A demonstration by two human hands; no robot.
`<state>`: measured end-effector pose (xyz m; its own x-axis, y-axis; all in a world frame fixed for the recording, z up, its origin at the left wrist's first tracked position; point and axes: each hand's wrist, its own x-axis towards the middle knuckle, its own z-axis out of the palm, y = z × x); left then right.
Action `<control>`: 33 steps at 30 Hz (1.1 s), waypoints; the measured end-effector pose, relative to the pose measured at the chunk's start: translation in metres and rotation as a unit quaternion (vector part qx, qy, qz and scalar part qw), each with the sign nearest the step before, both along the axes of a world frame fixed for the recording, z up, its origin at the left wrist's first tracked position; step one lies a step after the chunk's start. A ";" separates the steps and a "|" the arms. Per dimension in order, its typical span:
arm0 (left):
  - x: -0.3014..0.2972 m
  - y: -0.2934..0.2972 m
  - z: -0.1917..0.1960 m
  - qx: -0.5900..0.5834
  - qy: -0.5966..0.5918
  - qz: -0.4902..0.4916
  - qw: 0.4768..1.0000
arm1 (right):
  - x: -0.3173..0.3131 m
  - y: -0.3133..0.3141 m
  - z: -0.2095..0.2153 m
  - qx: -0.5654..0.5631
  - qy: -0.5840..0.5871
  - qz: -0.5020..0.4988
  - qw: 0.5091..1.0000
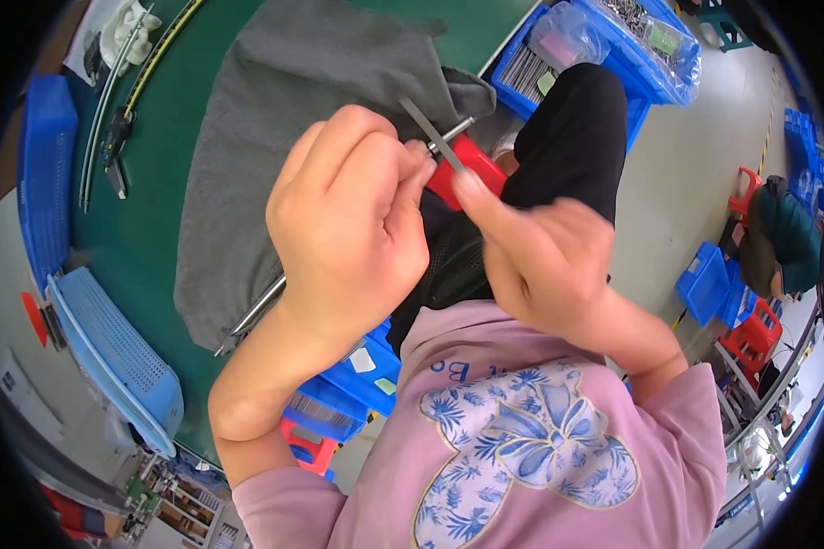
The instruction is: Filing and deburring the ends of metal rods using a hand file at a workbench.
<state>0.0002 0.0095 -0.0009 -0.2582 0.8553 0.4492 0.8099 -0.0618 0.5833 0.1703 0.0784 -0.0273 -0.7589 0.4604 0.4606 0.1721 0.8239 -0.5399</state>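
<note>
I see a thin grey metal strip [433, 135] held above the lap, its long axis running from upper left to lower right. The left hand [350, 212] is curled closed, its fingertips pinching the strip's middle. The right hand [542, 258] presses its thumb on the strip's lower end, against a red-handled tool [467, 165]; I cannot tell whether it grips the handle. A grey cloth [275, 119] covers the green surface [151, 210] to the left; blue bins [613, 55] crowd the far edge; bare floor lies right.
</note>
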 end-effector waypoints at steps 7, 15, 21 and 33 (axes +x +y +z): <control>-0.001 -0.003 -0.002 -0.018 -0.020 0.008 1.000 | 0.014 -0.010 -0.030 0.021 0.021 0.007 1.000; -0.002 -0.003 -0.002 -0.015 -0.011 -0.002 1.000 | -0.010 -0.001 -0.063 0.073 0.152 -0.025 0.985; -0.002 -0.003 -0.001 -0.002 0.011 0.001 1.000 | -0.028 0.005 -0.065 0.087 0.188 -0.017 0.978; -0.001 -0.003 -0.002 -0.021 0.003 0.002 1.000 | -0.021 0.010 -0.064 0.156 0.147 -0.011 0.977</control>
<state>-0.0009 0.0063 -0.0027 -0.2603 0.8722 0.4141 0.8131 -0.0333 0.5812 0.1497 0.0880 -0.0918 -0.5644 0.2770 0.7777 0.0673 0.9543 -0.2911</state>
